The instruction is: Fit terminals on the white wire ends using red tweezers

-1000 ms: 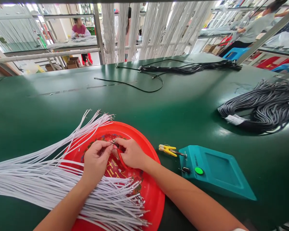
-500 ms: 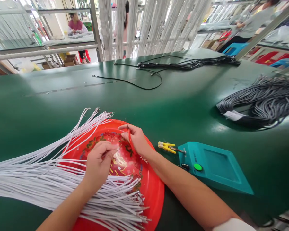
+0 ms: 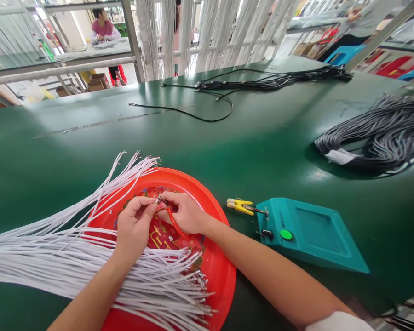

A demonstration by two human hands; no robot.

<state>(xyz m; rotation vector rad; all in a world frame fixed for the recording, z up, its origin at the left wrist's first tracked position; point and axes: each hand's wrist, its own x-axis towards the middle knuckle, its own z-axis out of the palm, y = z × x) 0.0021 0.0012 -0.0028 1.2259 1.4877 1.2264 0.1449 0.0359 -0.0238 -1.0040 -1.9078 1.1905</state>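
R hand (image 3: 184, 215) back beside L hand (image 3: 135, 223) | R curled rnd red scissors (image 3: 174, 223) | L pinched, contents unclr

Over a red tray (image 3: 224, 257), the left hand (image 3: 134, 224) pinches something too small to make out, beside red-handled scissors (image 3: 174, 224) in the right hand (image 3: 188, 214). White cables (image 3: 165, 281) lie across the tray; a teal device (image 3: 319, 233) with a yellow clip (image 3: 240, 206) sits near it on the green table (image 3: 262, 156).

Green table (image 3: 262, 151): red tray (image 3: 224, 280), white wires (image 3: 27, 255), teal box (image 3: 317, 232), black cables (image 3: 272, 83), grey cable coil (image 3: 396, 142).
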